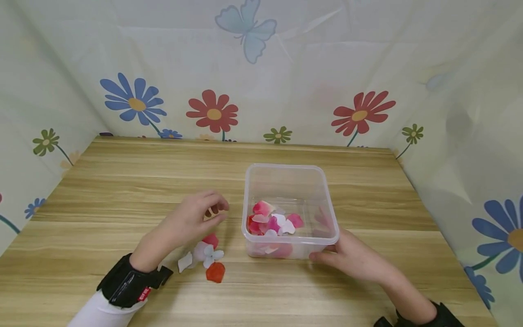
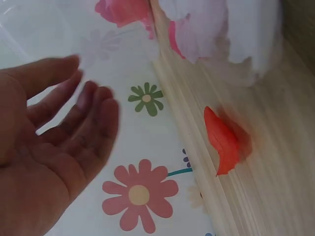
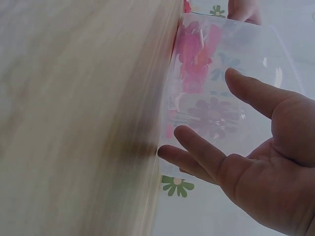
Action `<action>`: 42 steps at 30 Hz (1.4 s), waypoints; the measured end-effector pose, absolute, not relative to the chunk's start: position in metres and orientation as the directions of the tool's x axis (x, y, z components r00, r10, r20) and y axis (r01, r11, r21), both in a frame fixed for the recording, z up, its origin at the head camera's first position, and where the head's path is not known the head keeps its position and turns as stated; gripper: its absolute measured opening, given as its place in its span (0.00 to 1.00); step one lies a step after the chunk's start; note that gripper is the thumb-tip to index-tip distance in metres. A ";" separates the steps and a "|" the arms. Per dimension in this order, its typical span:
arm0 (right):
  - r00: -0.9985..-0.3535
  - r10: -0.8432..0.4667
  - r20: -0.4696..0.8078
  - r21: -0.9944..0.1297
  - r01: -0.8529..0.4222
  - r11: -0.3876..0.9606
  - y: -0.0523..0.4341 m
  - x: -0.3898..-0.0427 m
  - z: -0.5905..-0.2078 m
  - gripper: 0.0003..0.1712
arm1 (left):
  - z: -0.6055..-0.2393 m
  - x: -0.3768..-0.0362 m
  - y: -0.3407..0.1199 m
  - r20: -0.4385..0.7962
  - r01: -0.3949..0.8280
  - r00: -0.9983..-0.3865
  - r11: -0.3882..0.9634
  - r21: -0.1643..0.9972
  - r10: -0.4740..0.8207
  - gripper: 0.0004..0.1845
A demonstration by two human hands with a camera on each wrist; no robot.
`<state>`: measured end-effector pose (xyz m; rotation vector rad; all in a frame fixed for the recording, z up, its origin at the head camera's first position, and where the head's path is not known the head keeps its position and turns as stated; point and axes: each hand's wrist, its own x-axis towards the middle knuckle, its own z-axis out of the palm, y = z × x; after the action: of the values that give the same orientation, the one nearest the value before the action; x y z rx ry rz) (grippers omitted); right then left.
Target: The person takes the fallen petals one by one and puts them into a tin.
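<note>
A clear plastic box (image 1: 286, 169) stands on the wooden table (image 1: 122, 181) with several pink, red and white petals (image 1: 271, 220) in it. My left hand (image 1: 204, 213) hovers just left of the box, fingers loosely curled and holding nothing; the left wrist view shows its palm (image 2: 54, 147) bare. Below it lie loose petals: a red one (image 1: 215, 271), a white cluster (image 1: 208, 254) and a pink one (image 1: 211, 239). My right hand (image 1: 339, 256) touches the box's near right corner with straight fingers (image 3: 206, 152) against the wall (image 3: 231, 73).
Flower-printed cloth walls (image 1: 261, 91) enclose the table on the left, back and right. In the left wrist view the red petal (image 2: 224, 142) and white petals (image 2: 236, 34) lie close by on the wood.
</note>
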<state>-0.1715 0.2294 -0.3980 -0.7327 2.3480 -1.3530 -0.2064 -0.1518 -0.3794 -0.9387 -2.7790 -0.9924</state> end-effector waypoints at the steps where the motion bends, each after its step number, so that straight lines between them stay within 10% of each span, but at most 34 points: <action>1: -0.813 -0.582 -0.031 -0.870 -0.265 0.417 0.229 -0.172 -0.398 0.49 | -0.380 -0.206 -0.152 0.200 0.547 -0.819 0.625 0.557 0.538 0.10; 14: -0.816 -0.576 -0.048 -0.875 -0.243 0.419 0.229 -0.172 -0.398 0.49 | -0.387 -0.208 -0.158 -0.053 0.491 -0.795 0.693 0.528 0.604 0.08; 42: -0.817 -0.574 -0.051 -0.877 -0.238 0.418 0.229 -0.172 -0.398 0.50 | -0.396 -0.211 -0.161 -0.076 0.512 -0.759 0.665 0.543 0.646 0.11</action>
<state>-0.1722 0.2289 -0.3981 -0.6990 2.3335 -1.3600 -0.2109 -0.1613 -0.3961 -1.1020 -3.1036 -0.8728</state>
